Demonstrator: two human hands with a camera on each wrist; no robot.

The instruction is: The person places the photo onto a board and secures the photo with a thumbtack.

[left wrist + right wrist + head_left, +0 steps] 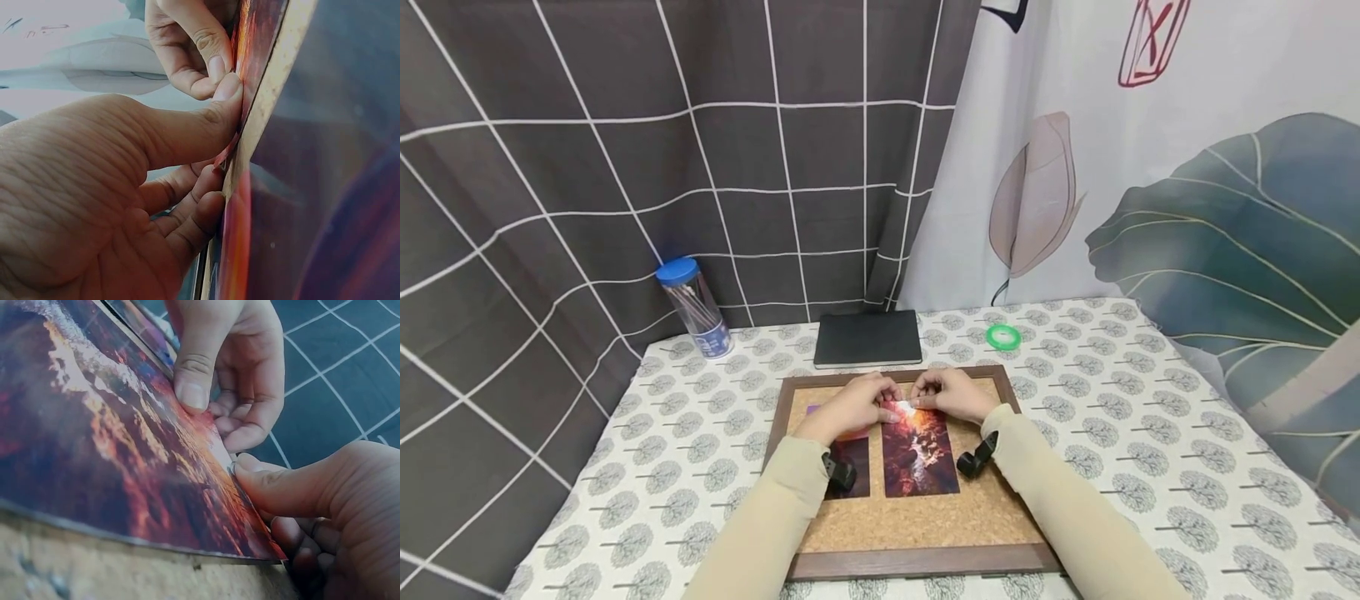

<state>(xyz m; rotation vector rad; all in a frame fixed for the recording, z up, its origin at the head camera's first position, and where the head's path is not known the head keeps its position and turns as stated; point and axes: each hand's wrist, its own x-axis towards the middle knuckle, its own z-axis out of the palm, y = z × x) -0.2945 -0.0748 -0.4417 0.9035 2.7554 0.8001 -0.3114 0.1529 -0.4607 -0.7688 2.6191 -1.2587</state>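
A glossy orange-and-dark sunset photo print (919,450) lies on the brown-framed cork board (925,521), long axis running from near edge to far edge. Both grips, left hand (850,407) and right hand (951,393), pinch its far edge (thumbs on top).

Fiery orange photo (917,450) (brown-framed corkboard (925,521))

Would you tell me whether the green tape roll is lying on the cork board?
No, the green tape roll lies on the patterned tablecloth behind the cork board, clear of its wooden frame.
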